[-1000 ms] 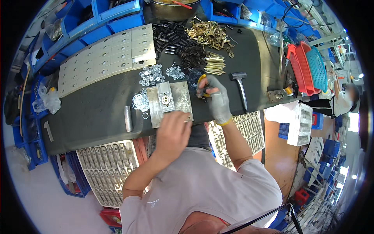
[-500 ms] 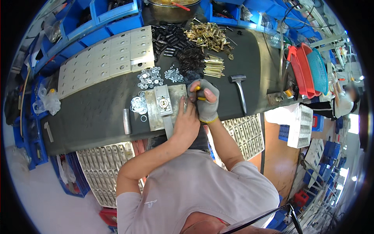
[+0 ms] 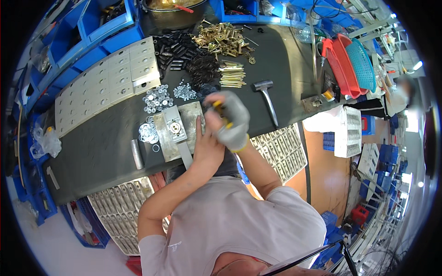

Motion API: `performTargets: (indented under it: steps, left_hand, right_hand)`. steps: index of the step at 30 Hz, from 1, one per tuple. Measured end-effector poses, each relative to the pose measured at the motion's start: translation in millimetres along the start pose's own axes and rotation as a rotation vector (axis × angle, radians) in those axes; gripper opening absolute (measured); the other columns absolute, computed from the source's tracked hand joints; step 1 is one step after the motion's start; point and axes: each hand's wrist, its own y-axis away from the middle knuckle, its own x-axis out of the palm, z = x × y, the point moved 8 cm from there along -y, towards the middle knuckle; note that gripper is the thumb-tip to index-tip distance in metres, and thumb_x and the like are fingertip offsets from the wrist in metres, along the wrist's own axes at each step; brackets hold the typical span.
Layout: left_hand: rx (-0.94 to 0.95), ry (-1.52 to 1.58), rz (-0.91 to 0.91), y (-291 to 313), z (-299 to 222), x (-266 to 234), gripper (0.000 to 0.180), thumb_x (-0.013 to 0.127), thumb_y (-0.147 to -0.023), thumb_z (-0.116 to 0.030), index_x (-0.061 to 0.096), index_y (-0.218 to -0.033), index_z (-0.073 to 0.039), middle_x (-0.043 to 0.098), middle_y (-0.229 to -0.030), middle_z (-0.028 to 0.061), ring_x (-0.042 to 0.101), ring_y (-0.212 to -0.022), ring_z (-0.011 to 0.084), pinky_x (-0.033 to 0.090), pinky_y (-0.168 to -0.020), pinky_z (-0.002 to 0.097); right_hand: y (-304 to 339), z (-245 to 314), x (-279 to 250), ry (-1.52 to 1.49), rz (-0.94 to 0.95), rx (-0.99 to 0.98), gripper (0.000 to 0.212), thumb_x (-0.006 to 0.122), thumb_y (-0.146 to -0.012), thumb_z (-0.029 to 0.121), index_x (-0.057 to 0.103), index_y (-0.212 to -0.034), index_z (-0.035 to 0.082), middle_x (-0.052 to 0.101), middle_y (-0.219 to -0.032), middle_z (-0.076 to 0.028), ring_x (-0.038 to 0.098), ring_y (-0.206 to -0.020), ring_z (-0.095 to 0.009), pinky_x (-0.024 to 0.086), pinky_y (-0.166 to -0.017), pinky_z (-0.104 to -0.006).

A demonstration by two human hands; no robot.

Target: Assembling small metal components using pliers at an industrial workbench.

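Note:
My bare left hand (image 3: 208, 149) lies at the right edge of a flat metal plate (image 3: 192, 112), its index finger stretched out along it. Its other fingertips are partly hidden by my right hand (image 3: 231, 122), which wears a grey glove with yellow trim and bare fingertips. That right hand is curled and smeared by motion just above the left fingers; whatever it holds cannot be made out. On the plate rests a light grey rectangular housing (image 3: 171, 114) with a brass-coloured round part (image 3: 175, 128) in its opening. A flat metal strip (image 3: 185, 154) extends from the housing toward me.
Washers (image 3: 147, 132), small cylindrical parts (image 3: 157, 97), black sleeves (image 3: 174, 48), brass-coloured pieces (image 3: 223, 39) and pins (image 3: 232, 73) lie in piles. A hammer (image 3: 269, 101) is at right, a metal cylinder (image 3: 136, 154) at left. Punched plates (image 3: 103, 85) and blue bins (image 3: 108, 23) stand behind.
The whole view has shifted, so the bench things appear farther left. My right hand has turned and moved slightly right of the plate, blurring; my left hand stays at the plate's edge.

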Motion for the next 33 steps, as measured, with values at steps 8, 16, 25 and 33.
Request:
performTargets:
  steps: [8, 16, 25, 33]
  left_hand:
    - [-0.214, -0.137, 0.097, -21, 21, -38, 0.058, 0.059, -0.097, -0.028, 0.053, -0.139, 0.012, 0.051, -0.147, 0.0253, 0.039, -0.146, 0.0372, 0.015, -0.125, 0.0611]
    - [-0.057, 0.318, -0.192, 16, 11, -118, 0.039, 0.069, -0.091, -0.020, 0.064, -0.121, 0.005, 0.061, -0.131, 0.0200, 0.055, -0.126, 0.0336, 0.043, -0.105, 0.0454]
    - [-0.592, -0.006, -0.664, 179, 202, -268, 0.024, 0.069, -0.089, -0.002, 0.070, -0.114, 0.000, 0.070, -0.111, 0.0191, 0.067, -0.100, 0.0387, 0.054, -0.088, 0.0443]
    - [-0.948, -0.187, -1.048, 328, 475, -359, 0.019, 0.063, -0.097, -0.011, 0.073, -0.108, 0.000, 0.073, -0.089, 0.0164, 0.071, -0.081, 0.0248, 0.054, -0.076, 0.0342]
  right_hand:
    - [-1, -69, -63, 0.781, 0.456, 0.394, 0.076, 0.081, -0.084, 0.042, 0.054, -0.141, 0.000, 0.067, -0.121, -0.021, 0.068, -0.109, -0.035, 0.053, -0.095, -0.0399]
    - [19, -74, -42, 0.815, 0.489, 0.393, 0.079, 0.084, -0.079, 0.031, 0.051, -0.143, -0.001, 0.063, -0.131, -0.022, 0.061, -0.121, -0.039, 0.048, -0.103, -0.0440]
    - [8, -59, -43, 0.702, 0.362, 0.426, 0.070, 0.080, -0.087, 0.031, 0.054, -0.142, -0.003, 0.065, -0.131, -0.025, 0.063, -0.119, -0.040, 0.049, -0.102, -0.0417]
    - [35, -108, -66, 0.359, 0.195, 0.800, 0.032, 0.071, -0.099, 0.032, 0.063, -0.100, 0.001, 0.057, -0.072, 0.000, 0.051, -0.058, -0.008, 0.038, -0.050, -0.0243]
